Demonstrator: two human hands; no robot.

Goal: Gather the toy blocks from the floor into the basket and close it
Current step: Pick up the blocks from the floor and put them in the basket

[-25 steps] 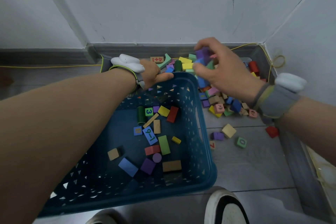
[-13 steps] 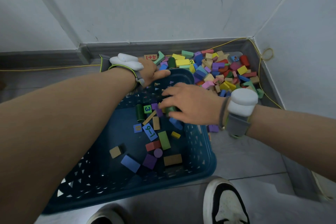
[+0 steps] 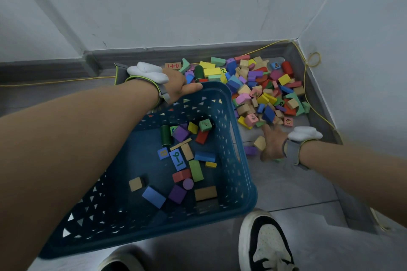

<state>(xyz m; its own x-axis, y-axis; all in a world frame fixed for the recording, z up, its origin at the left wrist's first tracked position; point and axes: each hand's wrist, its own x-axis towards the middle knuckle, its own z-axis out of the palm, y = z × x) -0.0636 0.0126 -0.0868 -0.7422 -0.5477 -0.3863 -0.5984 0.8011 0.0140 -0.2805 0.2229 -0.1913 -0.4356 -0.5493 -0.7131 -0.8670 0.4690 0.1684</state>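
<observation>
A dark blue plastic basket (image 3: pixel 247 185) sits tilted on the grey floor with several coloured blocks (image 3: pixel 187 160) on its bottom. My left hand (image 3: pixel 181 87) grips the basket's far rim, thumb over the edge. A big pile of coloured toy blocks (image 3: pixel 259 90) lies in the room's corner, right of and beyond the basket. My right hand (image 3: pixel 272 145), blurred by motion, is low over the floor beside the basket's right wall, fingers stretched toward the pile. A tan block (image 3: pixel 259 143) and a purple block (image 3: pixel 250 150) lie at its fingers, and a green one peeks out below it.
White walls and a grey skirting board (image 3: pixel 154 53) close in the corner. A yellow cable (image 3: pixel 317 113) runs along the skirting, around the pile. My black-and-white shoe (image 3: pixel 264 242) stands just in front of the basket. No lid is in view.
My right hand carried blocks from the pile into the basket, let them go, and has swung back out to the floor on the right. More blocks lie in the basket. Left hand unmoved.
</observation>
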